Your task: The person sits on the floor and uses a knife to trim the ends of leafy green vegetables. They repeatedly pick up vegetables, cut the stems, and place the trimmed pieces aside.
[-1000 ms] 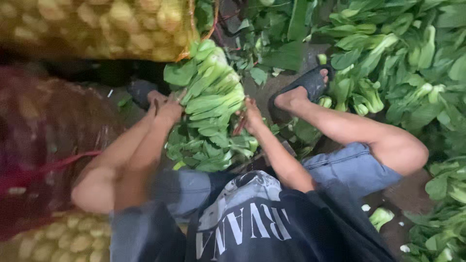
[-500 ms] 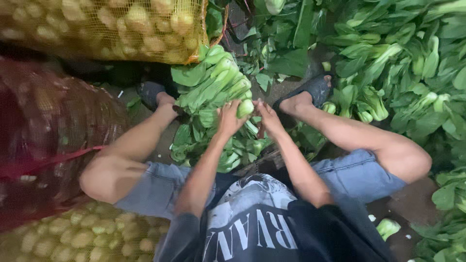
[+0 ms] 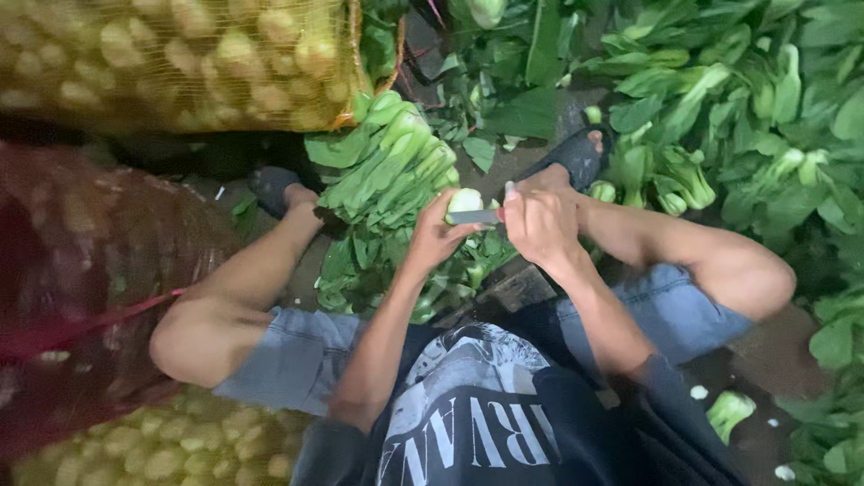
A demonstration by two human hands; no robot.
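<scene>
Two hands | left hand (image 3: 438, 236) grips bok choy (image 3: 464, 201) | right hand (image 3: 538, 223) presses knife (image 3: 474, 217) against it

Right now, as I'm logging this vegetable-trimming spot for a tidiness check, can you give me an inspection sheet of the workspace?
Surface: dark wet ground, strewn with leaf scraps.
Job's things: a pale green bok choy and a knife blade laid against its base.
Clutter: trimmed bok choy pile between the feet; cut stub by the right knee.
Grippers: left hand grips the bok choy; right hand holds the knife.
Cables: nothing seen.
Surroundings: loose greens heap on the right; yellow mesh sack of potatoes top left; red mesh sack at left; black sandals on the feet.
</scene>
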